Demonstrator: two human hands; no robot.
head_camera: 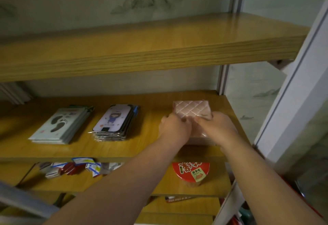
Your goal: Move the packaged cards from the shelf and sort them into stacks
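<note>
Head cam looks down at a wooden shelving unit, and the biggest thing going on is the middle shelf (145, 146) that both arms reach onto. Above the hands runs another wooden shelf (159, 47), with a painted mountain scene on the wall behind it.

Both hands sit together on a pink stack of packaged cards (191, 110) with a quilted diamond pattern on top, at the right end of that middle shelf. The left hand (173, 127) has its fingers curled over the stack's near left edge, and the right hand (215, 127) grips the near right side, so both are clamped on it. The stack rests on the shelf as far as one can tell, though the hands hide its near half.

Off to the left of the left hand there's a stack with a cartoon girl card (114, 121) on top, and further left a pale stack with footprints (61, 126).

Below the hands, one shelf down, sits a red instant noodle cup (190, 171), and left of that a jumble of small packets (76, 169).
</note>
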